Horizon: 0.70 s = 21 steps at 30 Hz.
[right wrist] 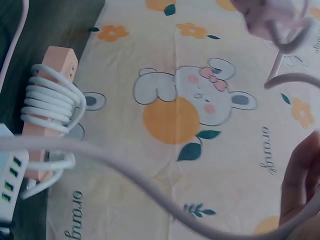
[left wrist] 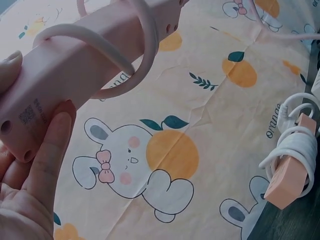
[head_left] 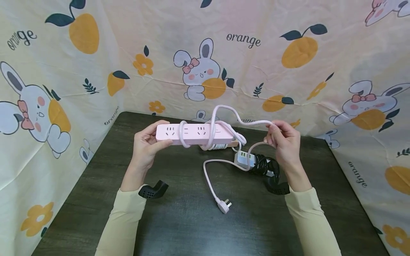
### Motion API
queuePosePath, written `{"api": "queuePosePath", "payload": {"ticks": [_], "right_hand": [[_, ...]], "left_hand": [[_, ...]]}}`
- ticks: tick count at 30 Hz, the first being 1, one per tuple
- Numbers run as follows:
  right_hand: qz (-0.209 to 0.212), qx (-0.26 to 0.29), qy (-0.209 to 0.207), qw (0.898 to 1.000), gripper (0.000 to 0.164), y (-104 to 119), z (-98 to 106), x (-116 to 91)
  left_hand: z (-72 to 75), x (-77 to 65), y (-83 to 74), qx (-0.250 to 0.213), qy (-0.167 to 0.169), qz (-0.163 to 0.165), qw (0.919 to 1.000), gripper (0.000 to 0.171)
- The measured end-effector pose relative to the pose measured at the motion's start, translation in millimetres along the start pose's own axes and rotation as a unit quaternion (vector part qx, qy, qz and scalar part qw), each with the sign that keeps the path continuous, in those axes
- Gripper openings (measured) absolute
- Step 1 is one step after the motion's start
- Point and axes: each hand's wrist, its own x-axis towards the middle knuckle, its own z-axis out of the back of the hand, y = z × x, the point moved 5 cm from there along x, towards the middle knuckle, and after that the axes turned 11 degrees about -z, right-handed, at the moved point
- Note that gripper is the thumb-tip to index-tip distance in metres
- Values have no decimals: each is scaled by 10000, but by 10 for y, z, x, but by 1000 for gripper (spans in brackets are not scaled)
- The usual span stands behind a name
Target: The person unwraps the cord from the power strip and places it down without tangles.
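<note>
the plug point(head_left: 223, 206) lies at lower centre. right of centre, the right hand point(head_left: 283, 138) pinches the pale cord point(head_left: 256, 123); left of centre, the left hand point(head_left: 145, 142) grips the pink power strip point(head_left: 193, 131), mid-frame. winding with gentle, even tension should keep the pale cord neat.

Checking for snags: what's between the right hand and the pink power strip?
Head view: the pale cord spans from the right hand to the pink power strip, bunched in loops at the strip's right end; dark tabletop shows beneath.
</note>
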Motion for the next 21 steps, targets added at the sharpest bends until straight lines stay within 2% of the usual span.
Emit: {"api": "queuePosePath", "payload": {"ticks": [3,6,10,14,16,19,21], "right_hand": [[317,461,492,9972,12,113,18,-104],[512,639,980,9918,11,209,33,-232],[665,420,1755,9813,10,300,35,-415],[705,-118,2581,9635,9,340,30,-579],[556,-502,2930,9532,12,332,27,-658],[28,-1326,3344,9330,25,266,13,-774],[-489,-2045,3474,9138,31,188,3,-847]], "left_hand": [[34,7,-10,82,-89,-76,9999,39],[70,15,-24,108,-243,-158,9995,39],[100,25,-38,167,-429,-256,9986,36],[119,31,-44,337,-580,-305,9973,37],[127,32,-45,386,-670,-306,9965,37],[132,36,-49,403,-780,-299,9957,38],[124,42,-53,369,-798,-292,9957,40]]}}
